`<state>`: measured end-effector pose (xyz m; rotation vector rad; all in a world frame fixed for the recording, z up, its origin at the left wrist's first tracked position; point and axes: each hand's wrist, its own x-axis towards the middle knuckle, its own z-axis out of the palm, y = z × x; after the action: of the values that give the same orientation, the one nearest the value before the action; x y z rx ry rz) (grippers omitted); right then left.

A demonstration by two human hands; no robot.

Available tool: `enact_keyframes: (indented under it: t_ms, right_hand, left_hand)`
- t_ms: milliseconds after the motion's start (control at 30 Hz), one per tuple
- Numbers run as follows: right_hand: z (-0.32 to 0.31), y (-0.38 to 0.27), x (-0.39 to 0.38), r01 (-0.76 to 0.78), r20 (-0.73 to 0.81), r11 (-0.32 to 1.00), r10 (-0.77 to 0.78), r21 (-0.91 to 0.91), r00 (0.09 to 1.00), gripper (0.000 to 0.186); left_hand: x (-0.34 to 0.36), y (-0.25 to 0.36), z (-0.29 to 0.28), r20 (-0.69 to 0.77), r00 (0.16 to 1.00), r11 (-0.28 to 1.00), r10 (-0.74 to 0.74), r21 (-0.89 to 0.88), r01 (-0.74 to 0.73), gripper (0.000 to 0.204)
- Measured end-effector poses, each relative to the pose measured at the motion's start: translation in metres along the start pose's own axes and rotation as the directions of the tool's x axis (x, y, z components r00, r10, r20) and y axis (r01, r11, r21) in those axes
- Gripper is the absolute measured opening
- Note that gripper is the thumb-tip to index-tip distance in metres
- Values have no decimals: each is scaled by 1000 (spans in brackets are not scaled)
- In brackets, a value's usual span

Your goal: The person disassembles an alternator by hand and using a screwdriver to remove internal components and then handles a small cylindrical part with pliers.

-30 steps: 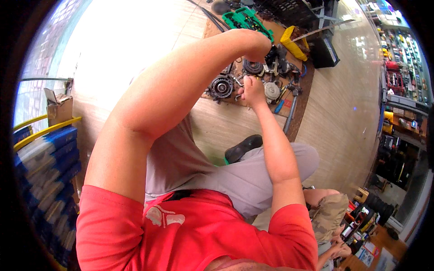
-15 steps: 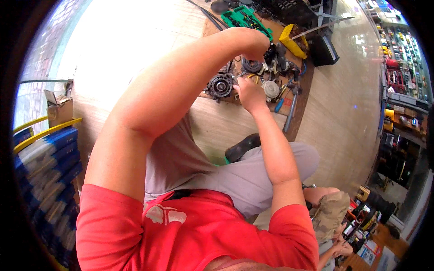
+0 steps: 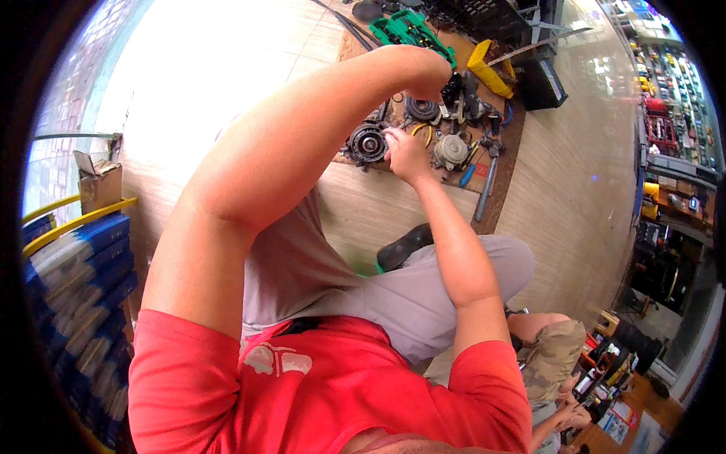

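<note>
Part of dark, ringed, round metal (image 3: 368,144): laid flat at twelve o'clock, presumably for stability. Bare right hand (image 3: 408,157): set by its three-o'clock rim, fingers bunched, pinch unclear. Bare left hand (image 3: 435,80): held at one o'clock, fingers hidden; grip cannot be told.

Round dark metal part (image 3: 368,143), ringed face up, on brown board (image 3: 508,172)

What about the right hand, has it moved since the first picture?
Yes. The right hand has moved left, away from the pale round part and closer to the dark ringed part.
</note>
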<state>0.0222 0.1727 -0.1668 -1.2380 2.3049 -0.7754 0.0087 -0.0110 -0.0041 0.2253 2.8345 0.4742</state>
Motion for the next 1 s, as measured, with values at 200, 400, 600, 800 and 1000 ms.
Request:
enact_keyframes:
  t_ms: [200, 400, 600, 800, 1000]
  right_hand:
    - [-39, -19, -6, -20, 318, 999, 32, -38, 947, 41]
    - [-51, -17, -11, 95, 415, 967, 12, -237, 910, 56]
    - [-60, -37, -7, 72, 449, 919, 121, -388, 885, 57]
    - [-52, -41, -5, 73, 351, 890, 101, -450, 931, 48]
    - [-39, -38, -3, 38, 211, 826, 99, -562, 973, 45]
  left_hand:
    - [0, -1, -3, 33, 999, 1000, -5, -11, 6, 32]
    - [0, 2, -3, 0, 1000, 999, -12, -33, 12, 32]
    - [1, 1, -3, -2, 1000, 1000, -7, -22, 7, 32]
    - [-2, -1, -3, -18, 1000, 1000, 4, -21, -4, 33]
    - [-7, 0, -5, -28, 999, 999, -24, -33, 23, 33]
